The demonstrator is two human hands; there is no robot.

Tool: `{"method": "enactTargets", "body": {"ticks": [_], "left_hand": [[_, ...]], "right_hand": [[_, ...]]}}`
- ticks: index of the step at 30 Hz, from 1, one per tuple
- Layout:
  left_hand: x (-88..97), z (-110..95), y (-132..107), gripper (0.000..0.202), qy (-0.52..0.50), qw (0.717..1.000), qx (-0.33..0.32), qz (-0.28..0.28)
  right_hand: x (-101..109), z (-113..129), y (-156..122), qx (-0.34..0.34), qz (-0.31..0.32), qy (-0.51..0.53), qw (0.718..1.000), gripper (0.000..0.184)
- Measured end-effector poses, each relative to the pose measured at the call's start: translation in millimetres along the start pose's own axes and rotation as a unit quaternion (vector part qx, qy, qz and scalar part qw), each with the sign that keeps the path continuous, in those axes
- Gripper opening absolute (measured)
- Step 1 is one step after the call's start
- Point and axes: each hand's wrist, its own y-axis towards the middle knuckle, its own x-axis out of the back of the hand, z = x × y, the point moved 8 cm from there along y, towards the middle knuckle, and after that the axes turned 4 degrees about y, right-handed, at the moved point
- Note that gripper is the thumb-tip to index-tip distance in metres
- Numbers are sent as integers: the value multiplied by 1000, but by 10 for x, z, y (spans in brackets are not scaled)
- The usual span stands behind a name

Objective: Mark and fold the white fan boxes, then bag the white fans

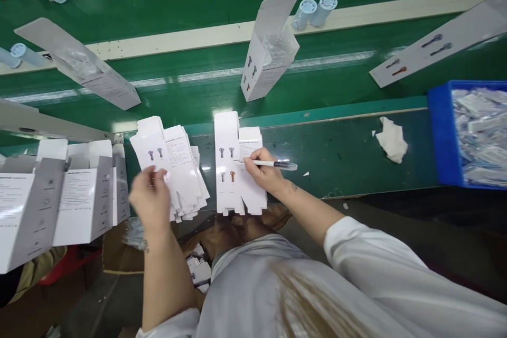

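Note:
My right hand [266,169] grips a pen [275,164], its tip over a flat, unfolded white box [228,190] printed with small pictures of handheld devices. That flat box lies on the green bench in front of me. To its left sits a fanned pile of similar flat boxes [182,163]. Over the left edge of this pile, my left hand [150,195] has its fingers curled and slightly blurred. Whether anything is between those fingers cannot be made out.
Opened upright boxes stand on the green belt, one [269,53] holding bubble wrap. Folded white boxes [75,206] crowd the left. A blue bin [441,132] of small plastic packets stands at right, near a crumpled white cloth [391,140]. Pale blue cylinders [304,13] stand farther back.

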Motion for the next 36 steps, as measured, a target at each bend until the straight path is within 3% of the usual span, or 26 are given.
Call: {"method": "enactTargets", "body": {"ticks": [4,6,8,14,19,25,29,33,36], "left_hand": [[-901,-403,-425,31,-47,966,-33,251],[-1141,-526,-559,25,-23,956,-62,287],[-1232,-547,-606,22,-10,956,-70,286],[-1128,-415,-579,17,-43,967,-30,251],[-1136,-373,-581,16,-91,961,20,260],[-1192,-363,-590,16,-104,956,32,271],[-1223,-371,-606,16,-109,955,36,275],[-1092,-329,-582,19,-177,932,79,307],[-698,-165,-378,21,-203,936,104,270]], "right_hand": [[-55,-55,7,9,4,-1,1000,24],[-58,-89,14,1,3,-3,1000,24],[-48,-104,19,-7,3,0,1000,26],[114,100,-155,13,-21,57,998,21],[-88,196,-469,24,107,73,991,17],[-284,92,-581,-1,176,56,983,19],[-306,128,-579,-2,195,47,980,18],[-144,140,-473,-8,144,98,985,18],[155,43,-275,-27,3,95,995,22]]}}
